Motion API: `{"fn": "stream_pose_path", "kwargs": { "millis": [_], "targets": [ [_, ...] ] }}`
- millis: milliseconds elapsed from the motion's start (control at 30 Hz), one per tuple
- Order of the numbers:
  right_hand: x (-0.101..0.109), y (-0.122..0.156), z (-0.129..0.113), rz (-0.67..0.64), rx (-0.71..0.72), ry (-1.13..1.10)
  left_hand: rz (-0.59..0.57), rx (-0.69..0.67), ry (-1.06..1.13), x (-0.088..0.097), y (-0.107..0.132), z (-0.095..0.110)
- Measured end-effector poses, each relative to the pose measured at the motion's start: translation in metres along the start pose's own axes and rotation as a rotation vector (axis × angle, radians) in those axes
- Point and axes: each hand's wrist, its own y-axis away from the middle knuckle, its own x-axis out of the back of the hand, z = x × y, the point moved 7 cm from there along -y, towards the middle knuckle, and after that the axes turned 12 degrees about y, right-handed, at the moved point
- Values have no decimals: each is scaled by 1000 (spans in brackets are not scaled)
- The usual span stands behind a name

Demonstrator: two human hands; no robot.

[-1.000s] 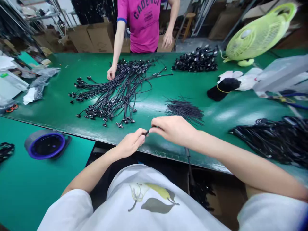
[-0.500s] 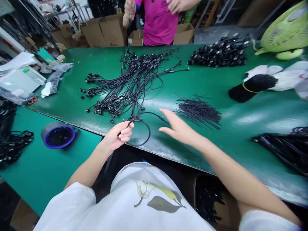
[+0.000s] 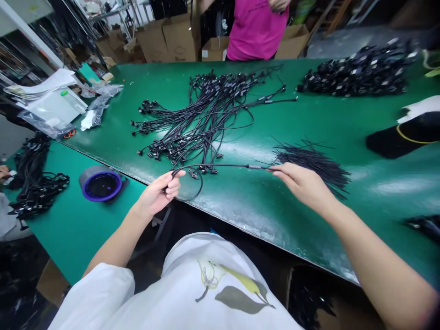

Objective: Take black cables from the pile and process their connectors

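Note:
My left hand (image 3: 160, 193) is closed around a thin black cable (image 3: 223, 165), part of which hangs in a loop below the fingers. From there the cable runs straight across to my right hand (image 3: 304, 184), whose fingers pinch its far end just past a grey sleeve. Close behind the right hand lies a pile of short black ties (image 3: 312, 162). Beyond the left hand spreads a heap of black cables (image 3: 206, 114) with small connectors at their ends.
A bundle of black cables (image 3: 357, 71) sits at the back right, a black roll with a yellow band (image 3: 402, 135) nearer. On the left are a purple-rimmed round device (image 3: 101, 185) and papers with plastic bags (image 3: 51, 105). Across the table stands a person in pink (image 3: 252, 30).
My right hand has moved right and closed on the cable's end, drawing the cable straight. It was open beside the cable before. The camera view has shifted left.

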Motion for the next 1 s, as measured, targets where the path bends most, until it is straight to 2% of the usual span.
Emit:
{"fn": "stream_pose_path", "kwargs": {
  "millis": [100,167,233,300,367,433,500,567,633,700,800,867,933,1000],
  "targets": [
    [6,20,-15,80,-2,164,1,-67,23,-2,-1,7],
    [12,33,-43,127,44,329,39,-145,-109,-3,-9,3],
    [15,43,-84,92,200,410,80,-284,-338,-9,-19,-5],
    [16,50,-127,-2,403,330,60,-409,-576,-22,-27,-19],
    [23,48,-155,-56,486,179,-63,-407,-786,-40,-31,-44],
    [30,35,-161,-40,428,37,-203,-324,-909,-54,-31,-68],
    [35,20,-149,35,301,-113,-279,-222,-880,-58,-29,-83],
    [32,8,-128,151,139,-306,-277,-159,-725,-58,-29,-86],
    [19,2,-108,241,-27,-518,-259,-119,-564,-56,-32,-87],
    [-7,-1,-96,195,-181,-764,-250,-81,-478,-55,-34,-91],
    [-43,0,-96,51,-382,-1206,-276,25,-484,-54,-34,-106],
    [-52,4,-105,-53,-450,-1485,-269,71,-510,-50,-33,-114],
    [-54,9,-119,-191,-451,-1697,-186,51,-518,-42,-32,-115],
    [-52,13,-127,-204,-473,-1798,-108,11,-559,-35,-31,-113]
  ]
}}
